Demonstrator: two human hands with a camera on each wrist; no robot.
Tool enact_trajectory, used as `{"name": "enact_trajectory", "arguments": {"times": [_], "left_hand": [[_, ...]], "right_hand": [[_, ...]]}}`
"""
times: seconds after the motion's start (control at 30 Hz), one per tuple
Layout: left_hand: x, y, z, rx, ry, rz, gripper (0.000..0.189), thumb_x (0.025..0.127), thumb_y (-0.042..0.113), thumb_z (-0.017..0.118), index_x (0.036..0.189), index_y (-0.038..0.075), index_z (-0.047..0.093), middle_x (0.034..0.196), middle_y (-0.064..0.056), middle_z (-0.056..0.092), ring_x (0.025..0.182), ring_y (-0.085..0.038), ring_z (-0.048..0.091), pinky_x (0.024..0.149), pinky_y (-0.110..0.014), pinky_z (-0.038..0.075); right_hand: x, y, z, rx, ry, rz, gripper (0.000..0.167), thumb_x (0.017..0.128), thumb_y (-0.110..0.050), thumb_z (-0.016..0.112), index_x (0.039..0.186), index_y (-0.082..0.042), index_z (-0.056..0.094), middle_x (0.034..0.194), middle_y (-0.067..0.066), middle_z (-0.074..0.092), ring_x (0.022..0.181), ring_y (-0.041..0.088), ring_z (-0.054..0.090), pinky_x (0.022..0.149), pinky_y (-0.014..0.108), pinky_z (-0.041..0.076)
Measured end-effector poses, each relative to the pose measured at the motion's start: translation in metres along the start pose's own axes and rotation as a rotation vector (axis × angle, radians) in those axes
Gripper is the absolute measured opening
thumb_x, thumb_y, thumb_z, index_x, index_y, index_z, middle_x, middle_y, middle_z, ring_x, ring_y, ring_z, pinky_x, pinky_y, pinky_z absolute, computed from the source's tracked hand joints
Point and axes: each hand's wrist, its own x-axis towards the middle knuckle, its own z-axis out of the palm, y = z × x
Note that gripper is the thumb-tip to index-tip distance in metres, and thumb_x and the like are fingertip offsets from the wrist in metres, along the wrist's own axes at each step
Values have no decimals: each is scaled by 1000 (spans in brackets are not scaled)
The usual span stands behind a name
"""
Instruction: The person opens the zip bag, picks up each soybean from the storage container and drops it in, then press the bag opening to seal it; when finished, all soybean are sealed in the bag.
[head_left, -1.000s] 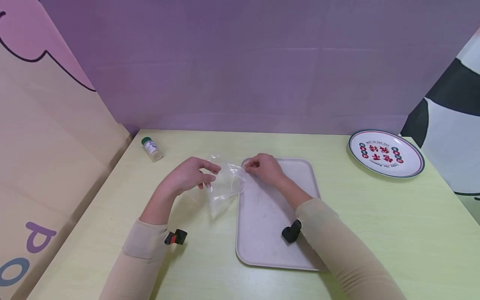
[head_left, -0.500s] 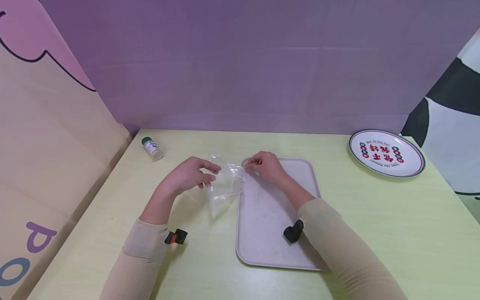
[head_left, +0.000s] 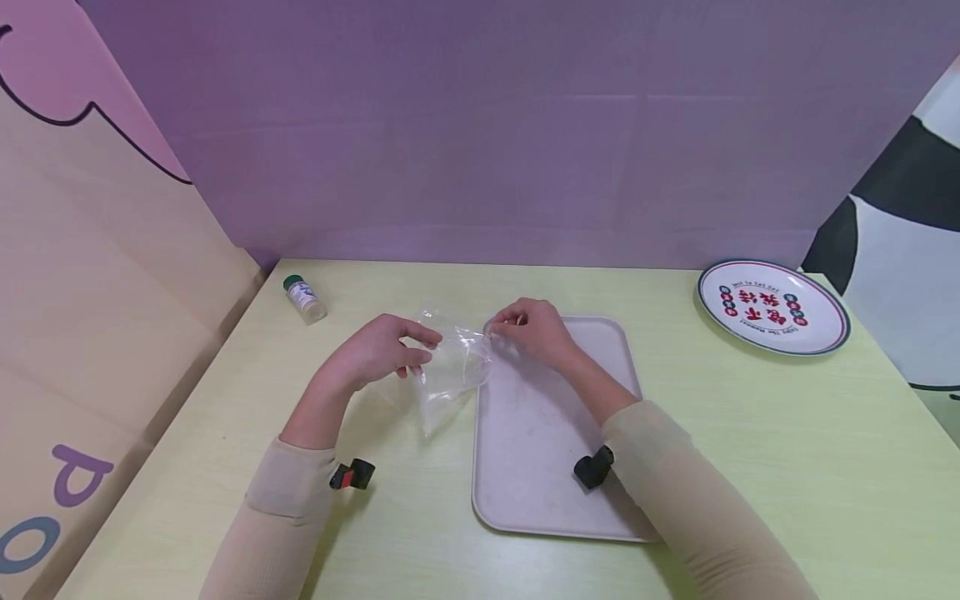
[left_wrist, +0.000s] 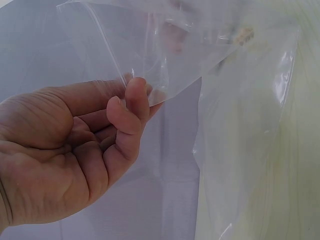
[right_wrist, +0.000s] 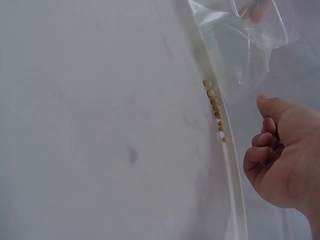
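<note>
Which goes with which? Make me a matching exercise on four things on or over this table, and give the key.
Things
1. plastic bag
2. tray
3. bottle
4. plate

Descriptions
A. has a green cap
B. bears red characters
C. see-through and creased
D. has small yellowish pieces in a row along one edge

Pairs: 1-C, 2-D, 3-A, 4-B

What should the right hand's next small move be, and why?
I'd probably bring the right hand to the small yellowish pieces: they lie in a row along the edge of the tray, outside the clear bag, which the left hand holds close by.
</note>
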Motion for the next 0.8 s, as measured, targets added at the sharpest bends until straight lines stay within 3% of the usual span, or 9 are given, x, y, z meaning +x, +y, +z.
{"name": "enact_trajectory", "arguments": {"times": [0.47, 0.8], "left_hand": [[-1, 1, 0, -3, 2, -6, 36, 97, 6, 65, 133, 4, 67, 128, -15, 66, 90, -37, 66, 88, -48, 51], [0, 0, 0, -2, 5, -11, 35, 97, 6, 65, 132, 5, 67, 129, -13, 67, 91, -38, 67, 88, -50, 51]], "right_hand": [[-10, -15, -10, 117, 31, -79, 11, 91, -17, 78, 98, -9, 79, 86, 3, 60, 74, 20, 48, 57, 26, 36], [-19, -33, -13, 191, -8, -125, 12, 91, -17, 78, 100, -10, 80, 88, 4, 61, 74, 22, 51, 58, 27, 40]]}}
